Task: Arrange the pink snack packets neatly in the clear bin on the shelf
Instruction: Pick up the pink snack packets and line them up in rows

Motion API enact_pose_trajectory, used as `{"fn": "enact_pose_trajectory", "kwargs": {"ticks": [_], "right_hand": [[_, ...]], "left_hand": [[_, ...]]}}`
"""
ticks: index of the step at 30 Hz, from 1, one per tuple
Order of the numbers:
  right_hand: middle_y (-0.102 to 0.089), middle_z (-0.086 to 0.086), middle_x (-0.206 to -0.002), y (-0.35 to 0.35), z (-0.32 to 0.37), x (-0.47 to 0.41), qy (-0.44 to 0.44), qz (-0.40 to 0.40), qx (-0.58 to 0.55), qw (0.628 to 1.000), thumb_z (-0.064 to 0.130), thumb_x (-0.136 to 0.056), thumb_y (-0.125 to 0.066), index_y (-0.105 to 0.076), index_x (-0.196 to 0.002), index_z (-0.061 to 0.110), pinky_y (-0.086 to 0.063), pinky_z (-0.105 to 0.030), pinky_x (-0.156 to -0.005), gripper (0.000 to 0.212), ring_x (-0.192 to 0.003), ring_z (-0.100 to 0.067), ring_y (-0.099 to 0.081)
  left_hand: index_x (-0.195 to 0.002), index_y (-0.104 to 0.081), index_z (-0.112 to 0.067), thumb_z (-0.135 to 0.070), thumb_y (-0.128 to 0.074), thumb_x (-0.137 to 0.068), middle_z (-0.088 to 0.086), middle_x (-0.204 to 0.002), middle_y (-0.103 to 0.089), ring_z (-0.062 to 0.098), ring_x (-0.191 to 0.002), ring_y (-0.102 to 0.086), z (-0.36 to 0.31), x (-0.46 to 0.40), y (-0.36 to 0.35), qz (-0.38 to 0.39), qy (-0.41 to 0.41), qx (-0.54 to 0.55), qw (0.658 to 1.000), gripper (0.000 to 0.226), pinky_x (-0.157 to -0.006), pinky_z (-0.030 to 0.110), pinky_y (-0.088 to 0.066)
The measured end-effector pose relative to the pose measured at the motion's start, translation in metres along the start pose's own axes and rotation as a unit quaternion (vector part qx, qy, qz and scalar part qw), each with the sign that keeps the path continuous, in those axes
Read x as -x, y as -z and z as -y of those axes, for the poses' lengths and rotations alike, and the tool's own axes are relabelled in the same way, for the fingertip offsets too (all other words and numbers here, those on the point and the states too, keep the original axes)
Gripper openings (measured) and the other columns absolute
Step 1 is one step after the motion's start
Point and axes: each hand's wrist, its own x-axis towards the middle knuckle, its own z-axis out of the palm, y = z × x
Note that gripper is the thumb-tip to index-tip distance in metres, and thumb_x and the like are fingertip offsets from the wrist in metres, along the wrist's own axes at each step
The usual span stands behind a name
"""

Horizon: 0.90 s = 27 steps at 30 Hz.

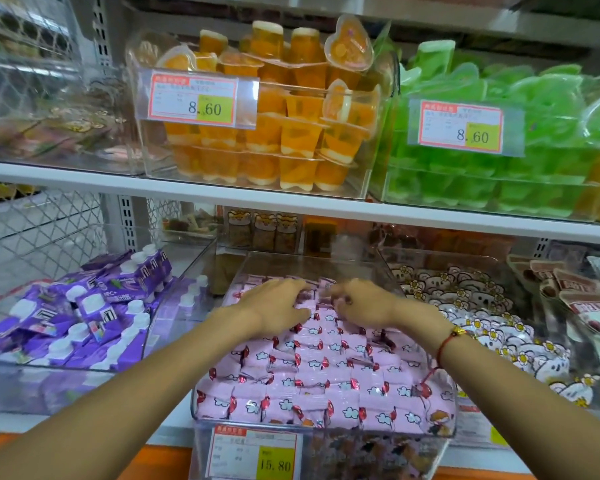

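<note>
Partly hidden, pink snack packets [312,362] lie under both hands' fingers [300,295].

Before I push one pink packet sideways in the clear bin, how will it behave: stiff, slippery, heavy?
The pink packets look like small glossy film pillows, so one probably slides easily and weighs little. It will likely crumple rather than stay stiff. Packed tightly in rows, its neighbours may shift too, so both hands, left hand included, help.
</note>
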Motion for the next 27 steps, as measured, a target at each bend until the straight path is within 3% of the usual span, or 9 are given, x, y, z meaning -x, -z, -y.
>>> {"fn": "enact_pose_trajectory", "kwargs": {"ticks": [2,5,9,14,19,22,24,27], "right_hand": [[-0.055,-0.006,-0.134,0.012,-0.003,0.001,-0.008,-0.063,-0.023,0.998,0.001,-0.089,-0.046,-0.052,-0.132,0.017,-0.045,-0.035,-0.1,0.046,-0.119,-0.022,-0.053],[-0.063,-0.002,-0.12,0.019,-0.012,0.004,-0.031,-0.131,0.019,0.991,0.011,-0.091,-0.053,-0.061,-0.117,0.019,-0.049,-0.029,-0.088,0.028,-0.106,-0.018,-0.059],[-0.064,0.0,-0.12,0.011,-0.014,0.002,-0.041,-0.075,0.073,0.994,0.023,-0.093,-0.055,-0.062,-0.115,0.021,-0.049,-0.035,-0.092,0.023,-0.107,-0.02,-0.059],[-0.064,-0.002,-0.12,0.006,-0.013,-0.007,-0.048,-0.007,0.072,0.996,0.023,-0.091,-0.058,-0.063,-0.117,0.018,-0.048,-0.034,-0.094,0.026,-0.107,-0.021,-0.059],[-0.065,0.0,-0.106,0.013,-0.017,-0.009,-0.052,-0.017,0.026,0.998,0.023,-0.085,-0.068,-0.067,-0.107,0.016,-0.046,-0.024,-0.081,0.024,-0.096,-0.015,-0.059],[-0.07,0.001,-0.093,0.015,-0.014,-0.009,-0.051,-0.048,-0.022,0.997,0.017,-0.082,-0.071,-0.072,-0.091,0.014,-0.051,-0.027,-0.083,0.009,-0.087,-0.013,-0.063],[-0.071,-0.002,-0.093,0.015,-0.011,-0.007,-0.043,-0.07,-0.023,0.996,0.014,-0.083,-0.069,-0.069,-0.081,0.017,-0.052,-0.028,-0.083,0.003,-0.085,-0.013,-0.062],[-0.064,-0.004,-0.094,0.013,-0.009,-0.005,-0.034,-0.112,-0.038,0.992,0.014,-0.089,-0.06,-0.057,-0.085,0.018,-0.043,-0.024,-0.072,0.006,-0.084,-0.015,-0.056]], "left_hand": [[-0.14,-0.041,-0.024,-0.028,-0.051,-0.095,0.007,-0.127,-0.057,0.023,-0.111,-0.054,-0.007,0.0,-0.003,-0.03,-0.019,0.019,0.999,0.047,-0.083,0.028,-0.04],[-0.137,-0.046,-0.023,-0.037,-0.042,-0.098,0.004,-0.131,-0.055,0.025,-0.117,-0.052,-0.017,0.002,-0.01,-0.008,-0.042,0.023,0.999,0.041,-0.091,0.033,-0.043],[-0.138,-0.044,-0.024,-0.045,-0.03,-0.1,0.0,-0.142,-0.047,0.023,-0.126,-0.044,-0.019,0.005,-0.014,0.039,-0.062,-0.074,0.995,0.046,-0.1,0.035,-0.035],[-0.14,-0.041,-0.023,-0.044,-0.03,-0.101,0.001,-0.141,-0.046,0.024,-0.126,-0.042,-0.023,0.007,-0.008,0.052,-0.065,-0.105,0.991,0.046,-0.101,0.038,-0.037],[-0.139,-0.042,-0.028,-0.041,-0.032,-0.101,0.0,-0.137,-0.05,0.024,-0.122,-0.045,-0.025,0.008,-0.006,0.04,-0.081,-0.07,0.993,0.041,-0.094,0.036,-0.042],[-0.141,-0.039,-0.032,-0.044,-0.03,-0.101,-0.003,-0.144,-0.045,0.024,-0.126,-0.044,-0.021,0.006,-0.003,0.078,-0.079,-0.071,0.991,0.043,-0.098,0.04,-0.042],[-0.141,-0.038,-0.034,-0.046,-0.029,-0.101,-0.003,-0.146,-0.043,0.023,-0.128,-0.043,-0.021,0.004,-0.002,0.096,-0.077,-0.082,0.989,0.043,-0.099,0.039,-0.041],[-0.142,-0.037,-0.035,-0.044,-0.029,-0.101,-0.002,-0.146,-0.042,0.023,-0.13,-0.041,-0.022,0.003,-0.001,0.105,-0.08,-0.096,0.987,0.043,-0.1,0.038,-0.039]]}}
